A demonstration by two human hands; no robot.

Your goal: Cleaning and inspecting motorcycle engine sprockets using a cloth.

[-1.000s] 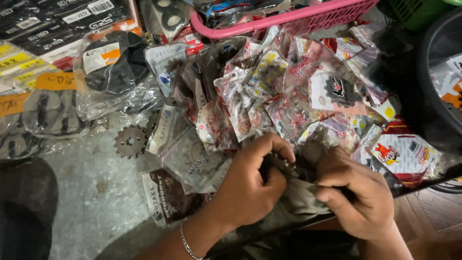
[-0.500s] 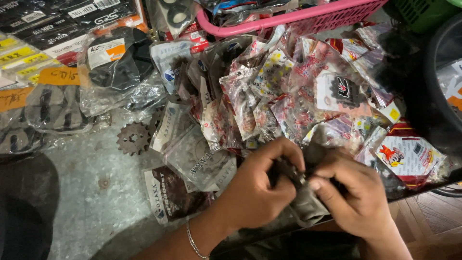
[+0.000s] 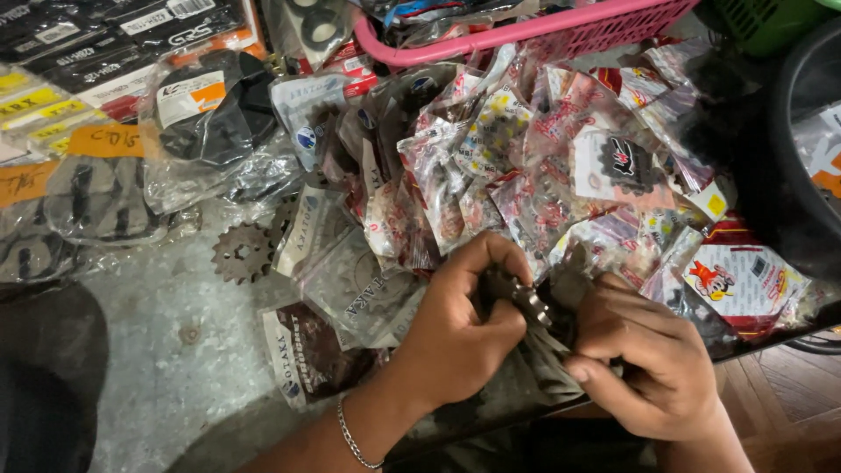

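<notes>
While both hands grip the small metal sprocket (image 3: 530, 302) at the table's near edge, left hand (image 3: 460, 337) pinching it and right hand (image 3: 653, 363) clamped on its clear plastic bag (image 3: 539, 368), the bag should probably peel slowly, clear of the packet heap (image 3: 534, 166) and pink basket (image 3: 526, 35) beyond.

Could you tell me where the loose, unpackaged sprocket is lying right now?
The bare sprocket lies on the grey surface, left of the packet pile and the left hand.
</notes>
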